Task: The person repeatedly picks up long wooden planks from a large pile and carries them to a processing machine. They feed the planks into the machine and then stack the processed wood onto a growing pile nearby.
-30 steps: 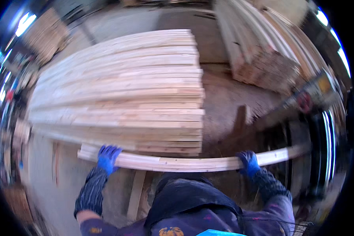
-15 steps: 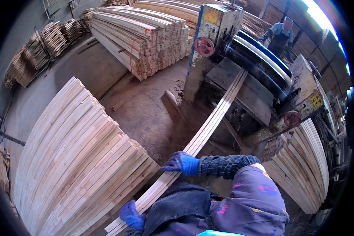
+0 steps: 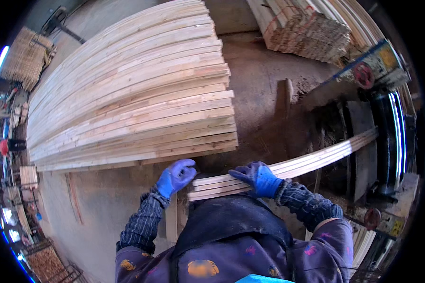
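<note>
Several long, pale wooden strips [image 3: 300, 166] lie side by side in front of me. Their far ends rest on the dark metal bed of a roller machine, against its black roller [image 3: 388, 141]. My right hand [image 3: 257, 178], in a blue-purple glove, grips the strips across the top, a little way from their near ends. My left hand [image 3: 176, 177], gloved alike, hovers just left of those ends without touching them. Its fingers are loosely curved, with nothing visible in them. Just beyond it is the lower edge of a big stack of boards [image 3: 137, 94].
Two red handwheels [image 3: 363, 75] sit on the machine's frame. A bundled pile of lumber [image 3: 307, 33] stands at the far right. More wood stacks [image 3: 26, 59] line the left side. A loose wood piece [image 3: 288, 90] lies on the floor, and a dark apron covers my front.
My view has swung left, bringing the board stack to the middle. My left hand has let go of the strips, which have moved farther toward the machine; my right hand stays on them.
</note>
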A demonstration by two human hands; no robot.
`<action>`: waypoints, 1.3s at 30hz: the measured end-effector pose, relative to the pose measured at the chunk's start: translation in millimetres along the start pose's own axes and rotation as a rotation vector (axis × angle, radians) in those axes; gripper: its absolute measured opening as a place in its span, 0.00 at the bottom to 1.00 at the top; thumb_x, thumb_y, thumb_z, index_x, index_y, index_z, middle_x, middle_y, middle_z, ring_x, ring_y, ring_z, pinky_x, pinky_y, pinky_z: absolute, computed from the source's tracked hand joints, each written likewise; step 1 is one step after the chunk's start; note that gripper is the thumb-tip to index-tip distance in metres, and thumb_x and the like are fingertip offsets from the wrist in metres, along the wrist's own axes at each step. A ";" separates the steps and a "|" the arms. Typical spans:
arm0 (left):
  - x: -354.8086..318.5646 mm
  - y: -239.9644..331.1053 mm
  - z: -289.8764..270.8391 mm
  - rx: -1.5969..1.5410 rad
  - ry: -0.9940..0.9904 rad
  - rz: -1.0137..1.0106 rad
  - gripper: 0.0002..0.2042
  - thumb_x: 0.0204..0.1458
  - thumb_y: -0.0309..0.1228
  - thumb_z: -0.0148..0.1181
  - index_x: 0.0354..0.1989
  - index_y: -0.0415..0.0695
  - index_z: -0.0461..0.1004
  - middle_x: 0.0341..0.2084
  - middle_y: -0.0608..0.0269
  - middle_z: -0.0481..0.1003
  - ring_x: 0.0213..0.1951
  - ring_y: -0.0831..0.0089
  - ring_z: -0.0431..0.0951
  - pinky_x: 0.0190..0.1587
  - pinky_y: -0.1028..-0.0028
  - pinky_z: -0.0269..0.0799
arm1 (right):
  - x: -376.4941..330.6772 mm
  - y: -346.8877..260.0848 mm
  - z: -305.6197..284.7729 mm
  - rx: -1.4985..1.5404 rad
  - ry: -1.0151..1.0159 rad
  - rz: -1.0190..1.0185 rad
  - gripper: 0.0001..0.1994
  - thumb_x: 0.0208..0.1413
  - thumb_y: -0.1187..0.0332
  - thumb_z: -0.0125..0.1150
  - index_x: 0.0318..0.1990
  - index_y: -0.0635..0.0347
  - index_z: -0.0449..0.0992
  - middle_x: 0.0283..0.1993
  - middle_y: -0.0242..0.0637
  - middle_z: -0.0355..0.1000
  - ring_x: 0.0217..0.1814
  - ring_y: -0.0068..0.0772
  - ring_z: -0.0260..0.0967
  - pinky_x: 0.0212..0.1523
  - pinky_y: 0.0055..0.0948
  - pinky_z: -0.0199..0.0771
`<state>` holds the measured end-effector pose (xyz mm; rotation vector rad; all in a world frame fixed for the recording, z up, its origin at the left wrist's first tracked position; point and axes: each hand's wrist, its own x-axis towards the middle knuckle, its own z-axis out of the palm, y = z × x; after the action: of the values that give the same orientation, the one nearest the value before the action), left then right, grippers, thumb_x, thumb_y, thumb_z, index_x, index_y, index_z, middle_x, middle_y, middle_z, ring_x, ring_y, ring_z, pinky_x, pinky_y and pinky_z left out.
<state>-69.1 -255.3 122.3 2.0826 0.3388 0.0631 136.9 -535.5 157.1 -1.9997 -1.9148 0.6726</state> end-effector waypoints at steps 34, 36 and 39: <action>58.1 -393.9 -152.9 -1.638 0.925 -0.721 0.23 0.50 0.51 0.71 0.48 0.53 0.75 0.40 0.66 0.76 0.44 0.65 0.77 0.49 0.55 0.79 | 160.3 280.9 166.5 0.812 0.779 1.128 0.21 0.55 0.53 0.72 0.44 0.63 0.80 0.38 0.33 0.79 0.37 0.28 0.72 0.41 0.33 0.73; 40.7 -389.2 -153.1 -1.622 0.956 -0.711 0.22 0.50 0.51 0.71 0.48 0.53 0.76 0.40 0.66 0.76 0.44 0.65 0.77 0.49 0.55 0.78 | 188.1 263.7 131.8 0.299 0.130 1.267 0.19 0.55 0.55 0.70 0.44 0.63 0.82 0.36 0.40 0.79 0.40 0.32 0.74 0.42 0.34 0.72; 4.8 -369.5 -137.0 -1.658 0.930 -0.607 0.20 0.54 0.50 0.68 0.48 0.53 0.74 0.36 0.67 0.75 0.40 0.68 0.78 0.44 0.59 0.80 | 256.6 187.0 91.7 -0.047 0.020 0.710 0.32 0.51 0.49 0.70 0.54 0.68 0.76 0.55 0.54 0.75 0.60 0.54 0.71 0.61 0.41 0.70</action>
<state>-168.6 36.5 -123.2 0.1612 1.0016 0.6852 251.0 -304.7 -50.1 -2.7091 -1.1783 0.7555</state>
